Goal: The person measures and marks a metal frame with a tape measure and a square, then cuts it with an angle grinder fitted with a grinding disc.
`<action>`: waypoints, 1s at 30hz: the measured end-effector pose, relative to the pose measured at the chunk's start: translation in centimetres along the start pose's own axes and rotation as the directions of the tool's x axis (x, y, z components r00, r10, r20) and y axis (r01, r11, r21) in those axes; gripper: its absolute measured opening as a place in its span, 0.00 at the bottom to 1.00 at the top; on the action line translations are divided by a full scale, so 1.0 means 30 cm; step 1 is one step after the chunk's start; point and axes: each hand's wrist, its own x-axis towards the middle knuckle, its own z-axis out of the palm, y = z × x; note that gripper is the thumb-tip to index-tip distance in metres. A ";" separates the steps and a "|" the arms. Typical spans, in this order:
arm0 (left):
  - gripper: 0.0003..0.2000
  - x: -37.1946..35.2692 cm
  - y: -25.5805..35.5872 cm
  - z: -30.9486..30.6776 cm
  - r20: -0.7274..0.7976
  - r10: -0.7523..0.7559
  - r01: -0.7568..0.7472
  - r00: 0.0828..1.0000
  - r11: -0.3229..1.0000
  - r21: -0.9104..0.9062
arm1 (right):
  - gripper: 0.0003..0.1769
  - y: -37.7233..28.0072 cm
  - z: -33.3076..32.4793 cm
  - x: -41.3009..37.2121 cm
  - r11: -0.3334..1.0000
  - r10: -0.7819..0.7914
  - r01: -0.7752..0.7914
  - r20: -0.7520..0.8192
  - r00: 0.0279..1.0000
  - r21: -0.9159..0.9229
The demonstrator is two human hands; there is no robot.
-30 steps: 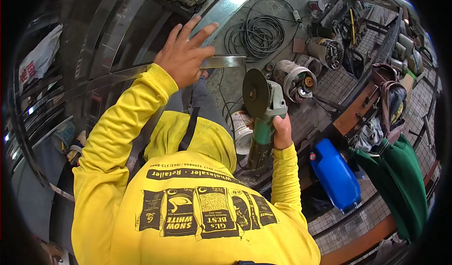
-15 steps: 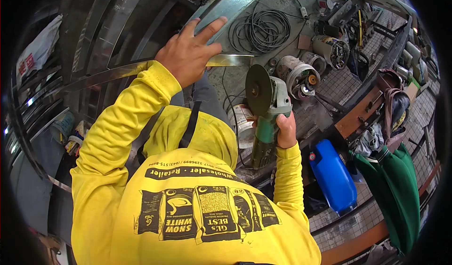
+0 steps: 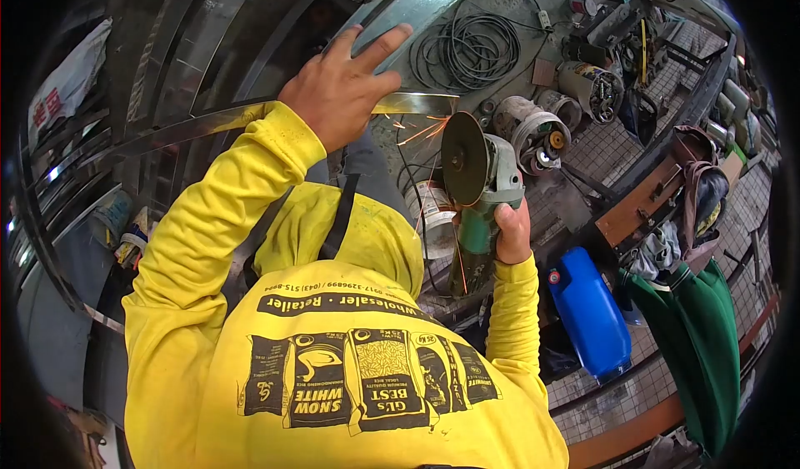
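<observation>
In the head view my left hand (image 3: 337,90) lies palm down across a shiny flat metal bar (image 3: 421,104), its visible fingers spread. My right hand (image 3: 512,225) is wrapped around the green body of an angle grinder (image 3: 477,231). The grinder's round disc (image 3: 464,159) stands near the bar's right end, and orange sparks (image 3: 429,127) fly off to the left of it. Whether the disc's rim touches the bar is hard to tell. Yellow sleeves and a yellow printed shirt (image 3: 367,386) fill the lower part of the view.
A coiled black cable (image 3: 467,48) lies on the floor ahead. Buckets (image 3: 529,131) of parts stand to the right, with a white bucket (image 3: 435,219) behind the grinder. A blue jug (image 3: 590,310) and green cloth (image 3: 700,344) are farther right; curved metal strips (image 3: 167,60) crowd the left.
Sparks now spray beside the disc, where none showed before. The grinder and my right hand have shifted slightly right in view; my left hand stays on the bar.
</observation>
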 end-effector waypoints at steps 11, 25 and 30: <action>0.12 0.001 0.000 0.006 -0.009 0.008 -0.008 1.000 1.000 -0.015 | 0.59 -0.009 -0.001 -0.006 0.999 0.012 -0.013 -0.038 0.999 -0.049; 0.16 -0.004 -0.004 0.013 0.004 0.002 -0.002 1.000 1.000 -0.019 | 0.58 -0.004 -0.007 0.000 0.974 -0.109 0.089 -0.090 0.990 -0.207; 0.14 -0.007 -0.007 0.014 0.001 -0.003 0.003 1.000 1.000 -0.021 | 0.57 -0.012 -0.004 -0.005 0.971 -0.093 0.071 -0.086 0.992 -0.230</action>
